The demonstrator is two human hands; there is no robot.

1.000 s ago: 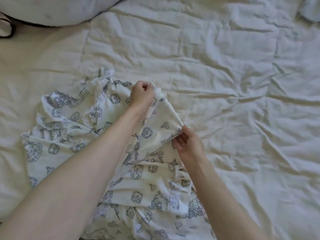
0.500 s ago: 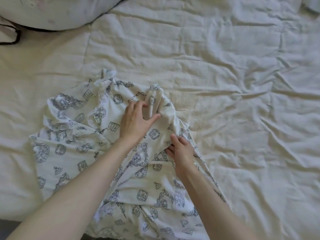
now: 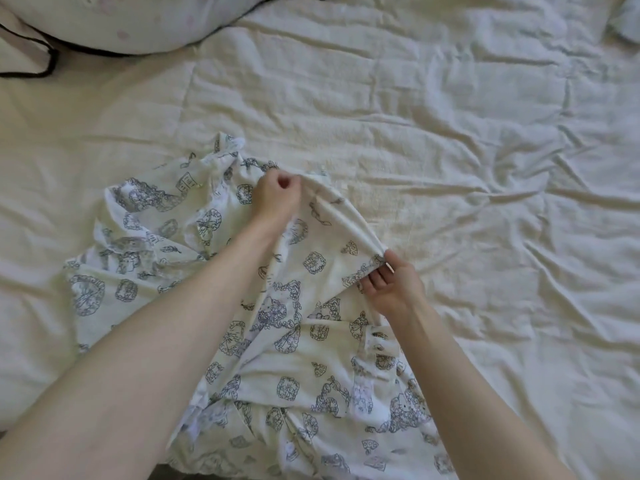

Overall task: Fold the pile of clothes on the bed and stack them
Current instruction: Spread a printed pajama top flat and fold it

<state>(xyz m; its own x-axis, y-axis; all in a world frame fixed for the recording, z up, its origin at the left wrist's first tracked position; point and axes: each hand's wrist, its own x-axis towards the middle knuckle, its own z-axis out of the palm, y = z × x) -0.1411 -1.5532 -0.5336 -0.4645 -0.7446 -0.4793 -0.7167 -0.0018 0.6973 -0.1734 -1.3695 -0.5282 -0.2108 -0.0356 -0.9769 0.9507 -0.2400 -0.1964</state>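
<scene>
From the head view, my left hand [image 3: 275, 195] has closed again into a fist on the far edge of the printed garment [image 3: 304, 348], where half a second ago it lay flatter on the cloth. My right hand [image 3: 393, 289] pinches the right edge, now pulled further right. The edge between them runs taut, so I judge I'm spreading it for a first fold. The garment lies rumpled on the near-left of the bed [image 3: 485, 168], pillow [image 3: 114, 22] far left.

The bed [image 3: 450, 133] wore a creased cream cover. On it lay a printed garment [image 3: 304, 358], a pillow [image 3: 114, 22] and a black strap [image 3: 45, 64].
</scene>
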